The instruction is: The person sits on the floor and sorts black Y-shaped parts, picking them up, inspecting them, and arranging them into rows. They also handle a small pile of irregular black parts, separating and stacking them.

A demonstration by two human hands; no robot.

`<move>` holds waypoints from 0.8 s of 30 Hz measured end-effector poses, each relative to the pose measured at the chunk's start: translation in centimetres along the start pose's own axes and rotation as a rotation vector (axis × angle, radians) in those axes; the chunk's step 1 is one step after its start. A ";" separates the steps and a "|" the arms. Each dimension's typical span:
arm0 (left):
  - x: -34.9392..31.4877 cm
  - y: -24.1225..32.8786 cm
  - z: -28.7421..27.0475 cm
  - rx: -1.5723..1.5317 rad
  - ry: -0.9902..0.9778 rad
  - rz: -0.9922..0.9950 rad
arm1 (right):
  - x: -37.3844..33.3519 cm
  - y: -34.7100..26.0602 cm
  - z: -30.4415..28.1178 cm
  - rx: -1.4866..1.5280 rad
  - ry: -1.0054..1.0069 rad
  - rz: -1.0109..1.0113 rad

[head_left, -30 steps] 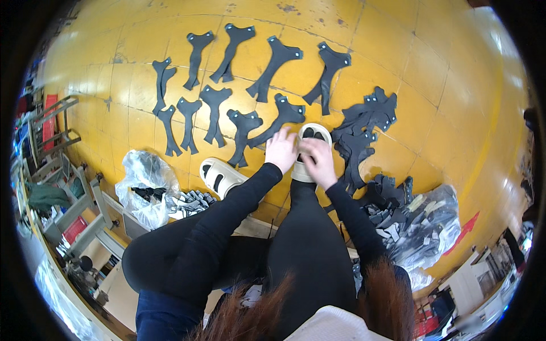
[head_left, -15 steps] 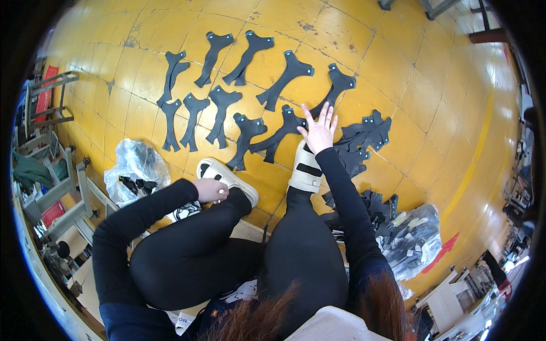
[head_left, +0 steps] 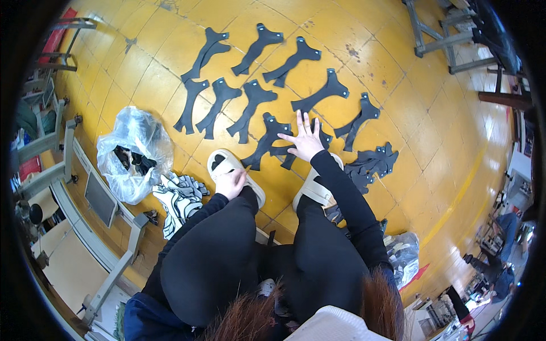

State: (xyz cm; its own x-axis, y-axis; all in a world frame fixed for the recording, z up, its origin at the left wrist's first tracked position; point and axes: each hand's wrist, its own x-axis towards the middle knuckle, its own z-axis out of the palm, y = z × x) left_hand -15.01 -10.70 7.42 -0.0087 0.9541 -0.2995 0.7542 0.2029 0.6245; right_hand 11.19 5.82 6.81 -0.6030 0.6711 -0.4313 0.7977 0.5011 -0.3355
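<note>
Dark, Y-shaped cut pieces of fabric lie spread in rows on the yellow floor, each with a small pale mark near its top. My right hand (head_left: 307,143) is open, fingers spread, over one dark fabric piece (head_left: 325,138) and partly covering it. Just left of it lies another fabric piece (head_left: 266,142), close to the toe of my left sandal (head_left: 254,187). My left hand (head_left: 230,183) is closed over that cream sandal. Whatever its fingers may hold is too small to make out.
A heap of dark pieces (head_left: 372,165) lies beyond my right sandal (head_left: 316,190). Clear plastic bags stand left (head_left: 133,184) and right (head_left: 402,258). Black-and-white patterned cloth (head_left: 177,202) lies by the left bag. Metal frames (head_left: 133,244) edge the left side.
The view has shifted, so the floor pieces appear lower and farther right. My right hand has moved left over a nearer piece, still spread. My left hand has come forward over the left sandal.
</note>
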 end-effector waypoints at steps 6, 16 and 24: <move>3.2 1.4 0.3 -0.285 0.009 0.010 | 0.3 -0.4 0.2 -0.010 -0.021 0.019; 22.7 9.3 0.5 0.173 -0.097 0.049 | -11.7 -0.5 4.4 0.273 0.307 0.079; 23.0 8.8 2.7 0.002 0.072 -0.176 | -12.9 -1.4 6.1 0.382 0.428 0.194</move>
State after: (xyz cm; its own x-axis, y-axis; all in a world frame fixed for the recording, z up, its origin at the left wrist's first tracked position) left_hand -6.80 12.42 4.11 -0.1869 0.9173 -0.3516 0.7383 0.3673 0.5657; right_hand 17.76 -6.84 7.74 -0.3267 0.9305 -0.1658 0.7850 0.1695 -0.5959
